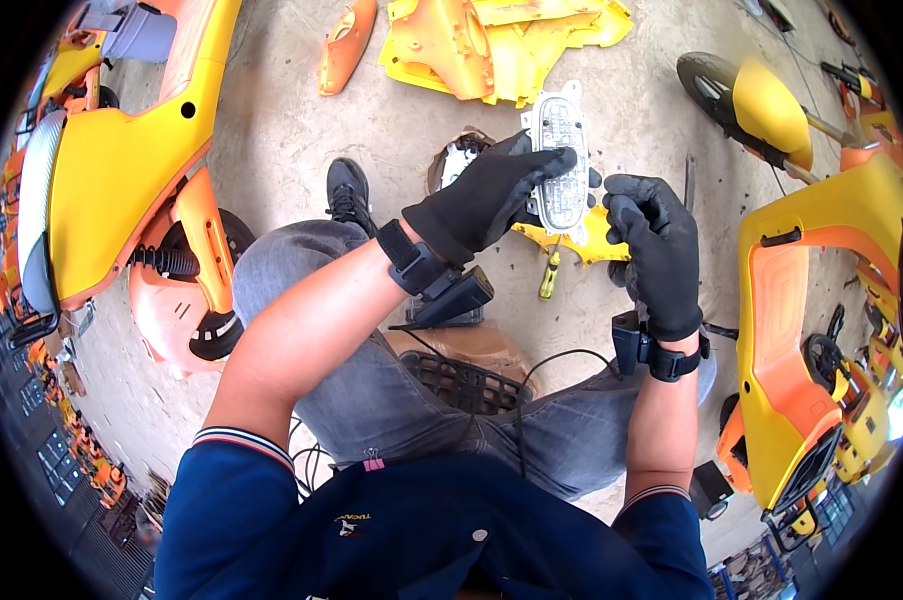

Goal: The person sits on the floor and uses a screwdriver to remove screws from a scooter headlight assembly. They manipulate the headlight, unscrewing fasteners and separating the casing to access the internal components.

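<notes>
My left hand (484, 198), in a black glove, grips an oval clear-lensed lamp unit (560, 122) with a pale housing and mounting tabs. The thumb lies across the lens and the other fingers go behind it. To the right, apart from the lamp, my gloved right hand (662, 250) has its fingers curled toward the thumb. Whatever may sit between those fingertips is hidden or too small to make out. Below the lamp, a screwdriver (549, 275) with a yellow-green handle lies on the floor beside a yellow plastic panel (600, 236).
Yellow and orange body panels (452, 45) lie ahead on the concrete floor. An opened bag or carton (450, 165) with parts sits behind my left wrist. Yellow scooters flank me, one left (122, 200), one right (772, 270). A black crate (452, 378) and cables lie between my legs.
</notes>
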The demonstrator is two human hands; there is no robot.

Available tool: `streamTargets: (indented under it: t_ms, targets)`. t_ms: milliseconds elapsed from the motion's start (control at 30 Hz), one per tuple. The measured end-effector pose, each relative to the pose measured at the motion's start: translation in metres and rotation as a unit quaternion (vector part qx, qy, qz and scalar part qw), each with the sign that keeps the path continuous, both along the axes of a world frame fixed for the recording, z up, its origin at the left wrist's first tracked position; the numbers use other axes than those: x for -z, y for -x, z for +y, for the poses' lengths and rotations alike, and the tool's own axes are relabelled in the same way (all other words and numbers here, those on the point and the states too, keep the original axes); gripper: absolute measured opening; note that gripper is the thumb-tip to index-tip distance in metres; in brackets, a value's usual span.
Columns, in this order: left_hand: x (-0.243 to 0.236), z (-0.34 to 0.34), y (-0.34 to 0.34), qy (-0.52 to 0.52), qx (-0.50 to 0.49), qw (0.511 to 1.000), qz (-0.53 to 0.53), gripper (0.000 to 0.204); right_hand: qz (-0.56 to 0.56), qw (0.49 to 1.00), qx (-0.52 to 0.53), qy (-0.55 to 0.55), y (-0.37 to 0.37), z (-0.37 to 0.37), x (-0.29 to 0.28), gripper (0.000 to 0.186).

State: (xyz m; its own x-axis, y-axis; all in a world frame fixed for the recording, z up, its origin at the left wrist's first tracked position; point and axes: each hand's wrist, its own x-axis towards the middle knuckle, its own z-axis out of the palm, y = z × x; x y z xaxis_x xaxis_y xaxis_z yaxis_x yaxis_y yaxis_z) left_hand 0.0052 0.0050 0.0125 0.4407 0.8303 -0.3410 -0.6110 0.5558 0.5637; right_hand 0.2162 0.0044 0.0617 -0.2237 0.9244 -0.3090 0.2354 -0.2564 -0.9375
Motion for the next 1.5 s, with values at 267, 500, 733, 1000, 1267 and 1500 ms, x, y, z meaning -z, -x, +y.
streamTargets:
  t_ms: [267,500,733,1000,1267,1500]
  targets:
    - [-0.008,0.000,0.000,0.005,0.012,1.000,0.012,0.041,-0.025,0.999,0.009,-0.022,-0.002,0.002,-0.003,0.022]
    - [0.000,-0.001,0.000,-0.040,0.015,0.998,0.035,0.041,0.006,1.000,0.017,0.008,0.003,0.000,-0.004,0.022]
    - [-0.002,0.000,0.000,-0.022,0.013,0.999,0.020,0.042,-0.002,1.000,0.012,-0.011,0.000,0.001,-0.001,0.020]
    - [-0.001,0.001,-0.002,-0.004,0.004,1.000,0.007,0.037,0.003,0.999,0.018,-0.027,-0.002,0.002,0.000,0.020]
    - [-0.001,-0.001,0.000,-0.004,0.001,0.999,0.035,0.036,0.042,0.998,-0.021,0.041,0.001,0.000,-0.002,0.024]
    - [-0.003,-0.002,-0.002,0.009,-0.020,0.999,0.023,0.032,0.039,0.999,-0.013,0.003,0.002,-0.001,0.001,0.025]
